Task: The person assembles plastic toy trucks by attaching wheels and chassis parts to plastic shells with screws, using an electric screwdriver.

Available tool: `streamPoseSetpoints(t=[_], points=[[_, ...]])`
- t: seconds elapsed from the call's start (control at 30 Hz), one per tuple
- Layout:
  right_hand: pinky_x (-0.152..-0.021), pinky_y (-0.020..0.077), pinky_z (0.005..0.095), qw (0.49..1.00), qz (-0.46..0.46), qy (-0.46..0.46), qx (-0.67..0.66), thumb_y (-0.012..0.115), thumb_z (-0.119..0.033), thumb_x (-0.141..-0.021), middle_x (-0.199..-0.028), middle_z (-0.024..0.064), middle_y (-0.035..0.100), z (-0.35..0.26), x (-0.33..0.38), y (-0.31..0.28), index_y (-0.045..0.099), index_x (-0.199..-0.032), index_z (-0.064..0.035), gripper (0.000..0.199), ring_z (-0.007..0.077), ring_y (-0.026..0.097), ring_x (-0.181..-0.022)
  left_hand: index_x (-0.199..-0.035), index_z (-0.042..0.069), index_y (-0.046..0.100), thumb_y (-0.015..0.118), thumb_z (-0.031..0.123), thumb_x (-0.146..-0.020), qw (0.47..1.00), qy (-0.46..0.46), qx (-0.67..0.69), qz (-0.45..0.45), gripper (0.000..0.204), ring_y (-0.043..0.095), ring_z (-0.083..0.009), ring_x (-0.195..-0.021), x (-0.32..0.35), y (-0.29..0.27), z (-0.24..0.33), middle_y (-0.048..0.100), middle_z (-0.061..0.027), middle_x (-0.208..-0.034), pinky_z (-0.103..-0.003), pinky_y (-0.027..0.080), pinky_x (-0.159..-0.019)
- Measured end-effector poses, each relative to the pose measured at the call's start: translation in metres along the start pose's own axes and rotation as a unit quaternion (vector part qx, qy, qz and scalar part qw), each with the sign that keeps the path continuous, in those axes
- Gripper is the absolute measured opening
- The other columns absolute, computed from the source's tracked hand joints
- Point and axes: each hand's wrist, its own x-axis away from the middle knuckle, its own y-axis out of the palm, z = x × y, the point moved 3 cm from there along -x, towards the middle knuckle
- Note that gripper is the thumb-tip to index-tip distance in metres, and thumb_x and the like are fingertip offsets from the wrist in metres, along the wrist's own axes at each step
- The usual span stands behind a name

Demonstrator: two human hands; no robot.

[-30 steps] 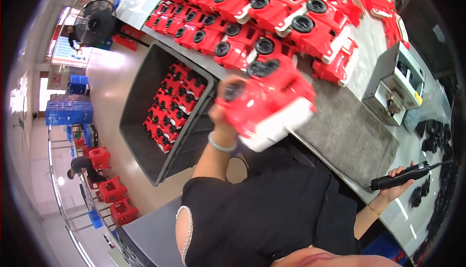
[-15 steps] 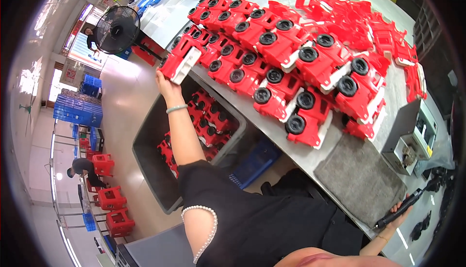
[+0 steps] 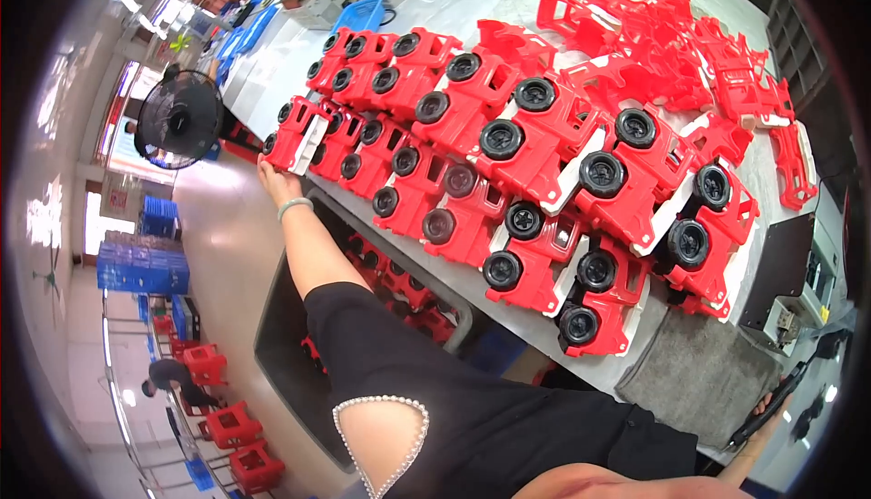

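My left hand (image 3: 279, 181) is stretched out to the far left end of the table, its fingers closed on the lower end of a red toy car (image 3: 288, 147) with black wheels and a white edge. That car sits against the end of the stacked rows of similar toy cars (image 3: 499, 136), which lie on their sides. At the right, my right hand (image 3: 769, 415) is wrapped round a slim black electric screwdriver (image 3: 760, 419), beside a grey cloth mat (image 3: 689, 376). My right fingers are partly hidden by the tool.
Loose red plastic body parts (image 3: 635, 54) are heaped on the table's far side. A dark grey bin (image 3: 281, 345) holding more cars stands below the table edge. A small metal device (image 3: 794, 317) is beyond the mat. A black fan (image 3: 179, 120) and red stools (image 3: 240, 426) are at the left.
The view has shifted, so the table fills more of it. My left hand has brought its toy car against the end of the lower row. My right hand still grips the screwdriver.
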Motion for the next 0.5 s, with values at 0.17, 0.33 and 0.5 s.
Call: streamPoseSetpoints(t=[0.17, 0.33, 0.5], points=[[-0.035, 0.0307, 0.0175, 0.991, -0.085, 0.089, 0.043, 0.037, -0.048, -0.088, -0.059, -0.0032, 0.041, 0.050, -0.073, 0.070, 0.036, -0.128, -0.0149, 0.052, 0.0049, 0.037, -0.041, -0.114, 0.003, 0.048, 0.035, 0.030, -0.091, 0.986, -0.104, -0.130, 0.016, 0.038, 0.054, -0.0254, -0.101, -0.033, -0.060, 0.049, 0.054, -0.0135, -0.112, -0.041, 0.041, -0.090], [-0.035, 0.0315, 0.0197, 0.999, -0.035, 0.026, -0.003, 0.035, -0.049, -0.088, -0.057, -0.0014, 0.041, 0.010, -0.024, -0.022, 0.040, -0.124, -0.0153, 0.049, 0.0070, 0.037, -0.039, -0.118, 0.010, 0.047, 0.034, 0.042, -0.088, 0.971, -0.211, -0.084, -0.072, 0.046, 0.052, -0.0269, -0.104, -0.061, -0.009, -0.009, 0.054, -0.0110, -0.115, -0.044, 0.038, -0.093], [-0.039, 0.0356, 0.0190, 0.998, 0.010, 0.056, -0.009, 0.038, -0.047, -0.088, -0.059, -0.0010, 0.044, 0.003, -0.006, 0.027, 0.043, -0.121, -0.0148, 0.046, 0.0070, 0.041, -0.043, -0.119, 0.002, 0.044, 0.032, 0.042, -0.087, 0.964, -0.042, -0.237, 0.117, 0.052, 0.049, -0.0288, -0.105, -0.034, 0.006, 0.020, 0.048, -0.0159, -0.120, -0.040, 0.036, -0.092]])
